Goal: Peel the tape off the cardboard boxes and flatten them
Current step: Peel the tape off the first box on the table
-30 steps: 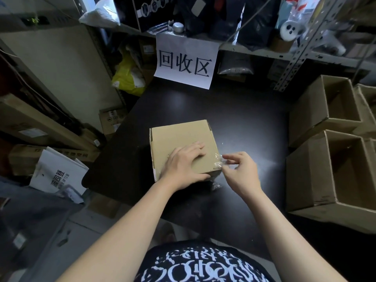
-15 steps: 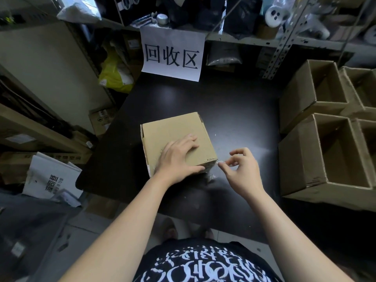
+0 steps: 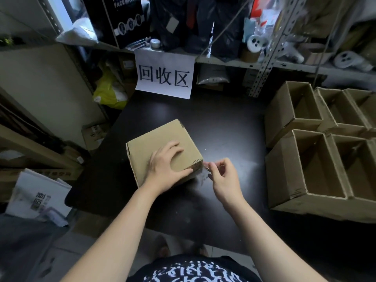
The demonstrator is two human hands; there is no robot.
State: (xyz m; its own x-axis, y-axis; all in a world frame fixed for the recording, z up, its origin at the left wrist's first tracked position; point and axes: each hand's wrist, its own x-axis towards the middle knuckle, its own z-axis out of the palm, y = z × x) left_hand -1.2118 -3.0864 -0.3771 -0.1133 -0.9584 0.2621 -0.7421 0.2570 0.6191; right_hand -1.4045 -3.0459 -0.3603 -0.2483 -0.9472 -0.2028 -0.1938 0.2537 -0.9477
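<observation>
A small closed cardboard box (image 3: 156, 139) sits on the dark table (image 3: 219, 123), turned at a slight angle. My left hand (image 3: 168, 165) lies flat on its top near the front right corner, fingers spread, pressing it down. My right hand (image 3: 222, 178) is just right of that corner, thumb and forefinger pinching a strip of clear tape (image 3: 206, 166) that runs from the box's right side. More crumpled clear tape shows below the corner, against the table.
Several open-topped cardboard boxes (image 3: 317, 159) stand packed together at the table's right edge. A white paper sign (image 3: 163, 76) hangs from the metal shelf (image 3: 262, 64) behind. Left of the table, on the floor, lie a white bag (image 3: 38, 196) and boxes.
The box has turned slightly under my left hand. My right hand, which was pulling tape at the corner, has closed its pinch on the strip beside the corner again.
</observation>
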